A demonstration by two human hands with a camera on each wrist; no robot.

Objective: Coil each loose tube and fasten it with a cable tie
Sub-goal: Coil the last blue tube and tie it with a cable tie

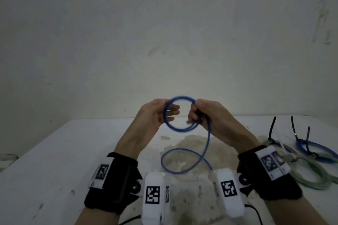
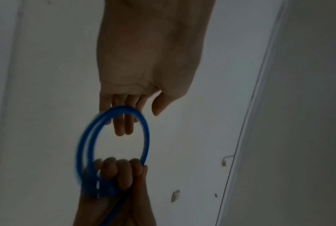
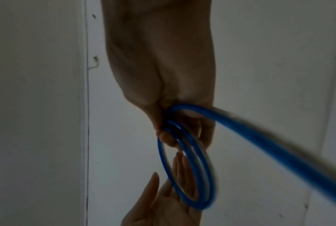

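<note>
I hold a blue tube point(image 1: 175, 128), wound into a small ring of a few turns, up above the white table point(image 1: 54, 151). My right hand point(image 1: 206, 115) grips the ring's right side with curled fingers point(image 2: 120, 172). My left hand point(image 1: 155, 115) is flat, its straight fingers point(image 2: 122, 126) lying against the ring's left side and its thumb held apart. The ring point(image 3: 199, 204) rests against the left palm point(image 3: 163, 211). The tube's loose tail point(image 1: 207, 144) hangs from my right hand and makes one wide loop point(image 1: 164, 159) on the table.
At the table's right edge lie bundled coils: a blue one point(image 1: 321, 151) and a clear greenish one point(image 1: 311, 175), with black cable-tie tails point(image 1: 272, 128) sticking up. A pale stain point(image 1: 190, 144) marks the table's middle. A bare wall stands behind.
</note>
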